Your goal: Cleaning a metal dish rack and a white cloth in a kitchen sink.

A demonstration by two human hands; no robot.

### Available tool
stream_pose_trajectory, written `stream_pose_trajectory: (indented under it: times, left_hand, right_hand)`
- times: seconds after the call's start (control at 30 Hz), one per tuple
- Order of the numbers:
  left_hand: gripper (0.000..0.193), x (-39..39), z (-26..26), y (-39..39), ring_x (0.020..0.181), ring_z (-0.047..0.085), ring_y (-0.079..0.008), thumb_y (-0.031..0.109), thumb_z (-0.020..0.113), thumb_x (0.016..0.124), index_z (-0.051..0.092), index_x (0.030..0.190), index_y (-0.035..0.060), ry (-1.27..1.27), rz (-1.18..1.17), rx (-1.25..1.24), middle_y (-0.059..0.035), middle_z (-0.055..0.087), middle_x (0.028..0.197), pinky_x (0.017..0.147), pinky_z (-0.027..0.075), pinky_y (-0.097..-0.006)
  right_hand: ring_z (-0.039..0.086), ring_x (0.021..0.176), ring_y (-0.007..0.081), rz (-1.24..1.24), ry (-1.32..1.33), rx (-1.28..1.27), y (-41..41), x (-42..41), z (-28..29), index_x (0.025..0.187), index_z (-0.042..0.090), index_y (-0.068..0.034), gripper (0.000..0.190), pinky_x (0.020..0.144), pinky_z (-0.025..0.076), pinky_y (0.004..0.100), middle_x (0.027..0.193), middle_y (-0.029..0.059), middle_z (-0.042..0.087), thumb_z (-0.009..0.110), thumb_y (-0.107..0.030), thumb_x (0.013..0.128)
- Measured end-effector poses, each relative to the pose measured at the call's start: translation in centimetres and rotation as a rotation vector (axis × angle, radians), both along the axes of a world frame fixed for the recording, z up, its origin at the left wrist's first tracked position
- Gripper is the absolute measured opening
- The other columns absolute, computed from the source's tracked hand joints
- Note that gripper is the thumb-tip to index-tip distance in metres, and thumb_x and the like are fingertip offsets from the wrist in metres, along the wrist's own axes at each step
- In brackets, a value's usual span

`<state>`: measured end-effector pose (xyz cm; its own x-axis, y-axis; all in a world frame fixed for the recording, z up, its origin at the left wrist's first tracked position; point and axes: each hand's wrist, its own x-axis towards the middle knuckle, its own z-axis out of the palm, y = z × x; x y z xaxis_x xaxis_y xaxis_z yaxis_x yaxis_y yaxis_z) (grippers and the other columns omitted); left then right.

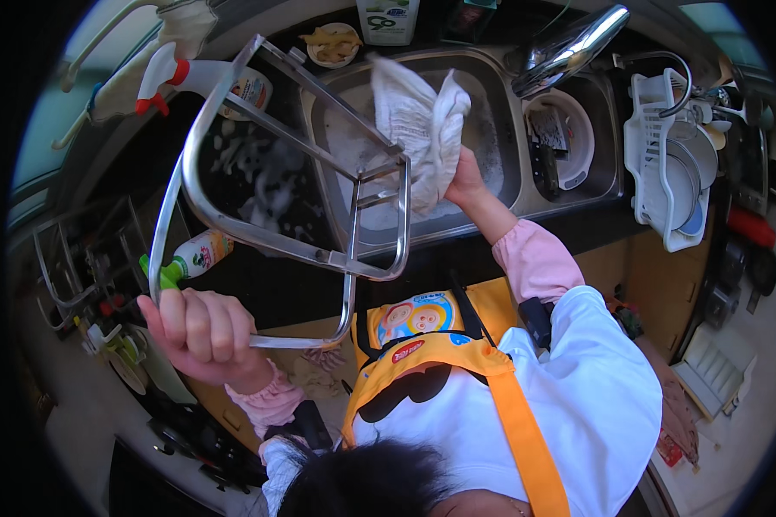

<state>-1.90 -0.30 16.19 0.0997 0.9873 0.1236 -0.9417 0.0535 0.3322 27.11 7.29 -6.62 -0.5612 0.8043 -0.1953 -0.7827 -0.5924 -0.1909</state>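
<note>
My left hand (210,329) grips a curved corner of a shiny metal rack frame (258,236), which is tilted in the air over the counter and the left part of the sink. A crumpled white cloth (417,123) is in my right hand (467,178), raised above the large sink basin (491,220). The cloth lies close to the frame's right-hand bars; whether it touches them I cannot tell. Whitish suds or cloudy water show in the basin behind the cloth. My right fingers are partly hidden by the cloth.
Foam spots the dark counter (265,174) at left. Two spray bottles, one red-and-white (249,90) and one green-topped (200,255), lie there. A chrome faucet (572,52) overhangs the smaller basin, which holds a white bowl (585,142). A white dish rack (650,155) with plates stands at right.
</note>
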Motion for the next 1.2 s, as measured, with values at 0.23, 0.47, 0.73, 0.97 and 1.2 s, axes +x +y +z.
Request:
stream_pose_trajectory:
  times: [0.23,0.47,0.73,0.97,1.2]
  left_hand:
    - [0.042,1.2,-0.8,0.9,0.029,0.015,-0.0018,0.033,0.020,0.103,0.029,0.067,0.0141,-0.124,0.012,-0.019,0.0059,0.026,0.041,0.027,0.015,-0.0172]
    - [0.040,1.1,-0.5,1.4,0.031,0.017,-0.0014,0.032,0.022,0.103,0.029,0.067,0.0146,-0.312,0.101,-0.068,0.0051,0.027,0.043,0.029,0.015,-0.0165]
    - [0.038,0.6,-0.6,2.2,0.032,0.017,-0.0017,0.030,0.024,0.102,0.027,0.067,0.0160,-0.329,0.169,-0.089,0.0059,0.025,0.044,0.029,0.014,-0.0181]
    - [0.049,6.8,-0.8,1.7,0.030,0.011,-0.0073,0.044,0.018,0.101,0.027,0.062,0.0164,0.145,0.140,-0.138,0.0062,0.021,0.040,0.030,0.012,-0.0226]
    - [0.046,6.9,0.6,2.3,0.029,0.013,-0.0067,0.042,0.020,0.101,0.028,0.064,0.0164,0.188,0.200,0.003,0.0062,0.023,0.040,0.027,0.014,-0.0216]
  right_hand:
    - [0.055,0.107,0.0180,0.004,-0.466,0.179,-2.2,-3.5,2.3,0.125,0.046,-0.006,0.043,0.094,0.043,0.0333,0.115,0.0078,0.057,0.055,0.000,0.084]
    - [0.053,0.109,0.0159,-0.367,-0.838,0.534,-2.1,-5.8,3.3,0.123,0.045,-0.003,0.032,0.093,0.045,0.0323,0.119,0.0076,0.053,0.051,-0.004,0.091]
    - [0.047,0.118,0.0174,-0.081,-0.092,-0.142,-4.7,-3.6,2.3,0.136,0.035,-0.009,0.059,0.100,0.038,0.0367,0.129,0.0070,0.046,0.063,-0.010,0.085]
    - [0.060,0.082,0.0190,-0.601,-1.314,0.482,-0.9,-7.3,0.4,0.101,0.058,-0.001,0.021,0.073,0.046,0.0344,0.091,0.0117,0.061,0.065,-0.008,0.083]
    - [0.062,0.075,0.0192,-0.511,-1.249,0.650,0.8,-6.0,2.6,0.092,0.061,0.001,0.011,0.069,0.048,0.0317,0.081,0.0102,0.064,0.061,-0.008,0.086]
